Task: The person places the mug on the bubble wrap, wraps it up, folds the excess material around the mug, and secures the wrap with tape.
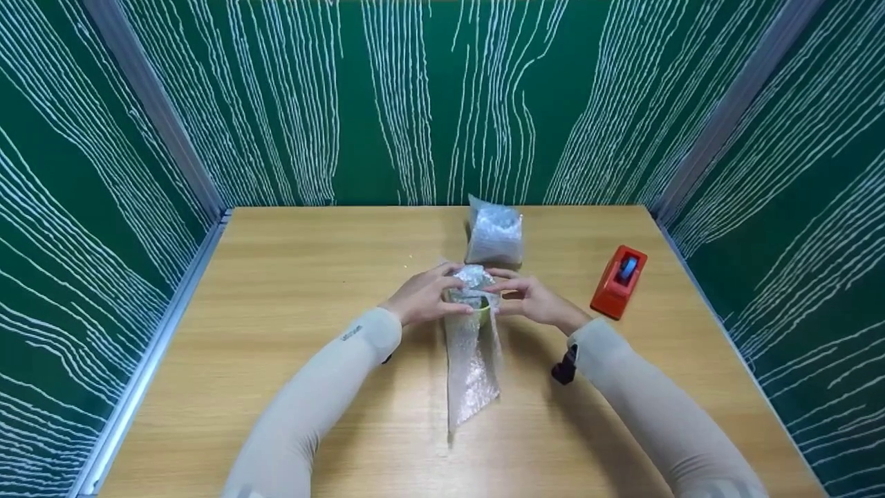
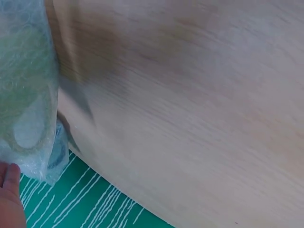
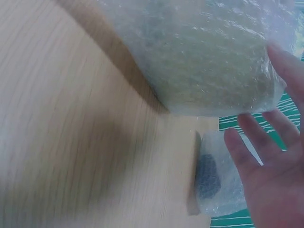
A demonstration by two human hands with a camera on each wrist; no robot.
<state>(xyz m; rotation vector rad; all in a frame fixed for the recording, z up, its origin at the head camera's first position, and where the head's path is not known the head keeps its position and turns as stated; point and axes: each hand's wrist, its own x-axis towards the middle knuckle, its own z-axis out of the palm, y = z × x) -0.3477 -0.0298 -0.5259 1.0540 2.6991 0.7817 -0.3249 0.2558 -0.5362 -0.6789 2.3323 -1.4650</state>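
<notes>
A yellow-green cup (image 1: 482, 315) stands partly covered by a sheet of bubble wrap (image 1: 473, 373), whose long end lies toward the near side of the table. In the left wrist view the cup's green body and a loop like a handle show through the wrap (image 2: 28, 90). My left hand (image 1: 432, 294) holds the wrap at the cup's left side, near the top. On the other side, my right hand (image 1: 532, 299) has the wrap's edge between thumb and fingers (image 3: 249, 133), some of which are spread. The wrap is bunched at the cup's far side.
Behind the cup stands another bubble-wrapped bundle (image 1: 496, 232), a dark patch showing through it in the right wrist view. A red tape dispenser (image 1: 619, 282) with a blue roll sits at the right. Green walls with white lines (image 1: 477, 104) enclose the wooden table (image 1: 297, 277).
</notes>
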